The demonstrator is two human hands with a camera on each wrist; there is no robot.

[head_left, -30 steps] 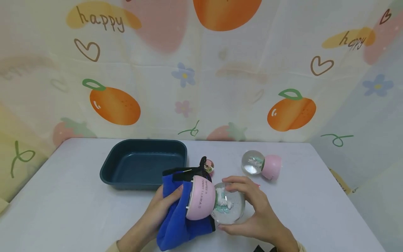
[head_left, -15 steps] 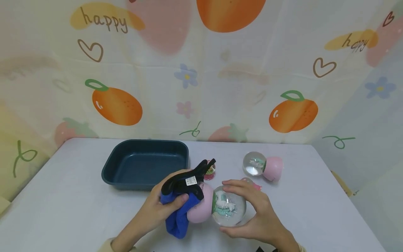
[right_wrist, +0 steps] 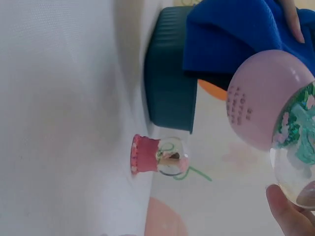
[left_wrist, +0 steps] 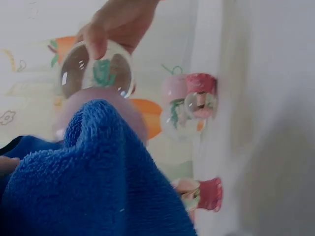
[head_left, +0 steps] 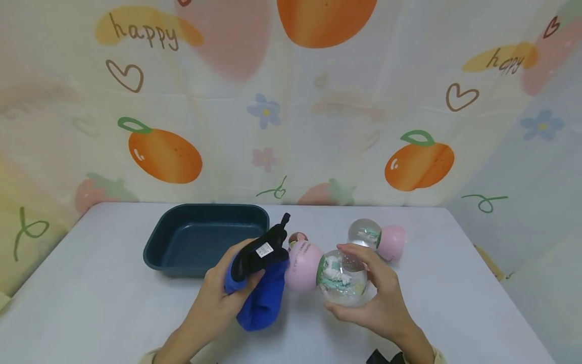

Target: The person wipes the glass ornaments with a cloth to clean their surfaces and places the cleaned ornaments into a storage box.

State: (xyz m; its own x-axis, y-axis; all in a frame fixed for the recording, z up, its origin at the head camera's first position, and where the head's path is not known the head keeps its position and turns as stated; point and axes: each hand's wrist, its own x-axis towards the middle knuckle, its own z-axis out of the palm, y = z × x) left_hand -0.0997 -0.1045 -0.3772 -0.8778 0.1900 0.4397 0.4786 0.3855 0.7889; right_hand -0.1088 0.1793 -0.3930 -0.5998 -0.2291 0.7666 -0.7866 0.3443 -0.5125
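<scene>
One tray [head_left: 182, 242] sits beyond the left hand [head_left: 219, 289], which grips one blue cloth [head_left: 263, 303]; rightward, the snow globe [head_left: 320, 273] has its long axis crosswise, base toward the cloth (contact unclear), ball clasped by the right hand [head_left: 383, 296], fingers curved. Beyond the hands: two small red-based globes [left_wrist: 201, 92], then another large globe [head_left: 381, 239], four globes in all.

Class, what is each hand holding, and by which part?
The right hand grips the pink-based snow globe by its clear ball. The left hand holds the blue cloth by its gathered upper part, near the black trim.
</scene>
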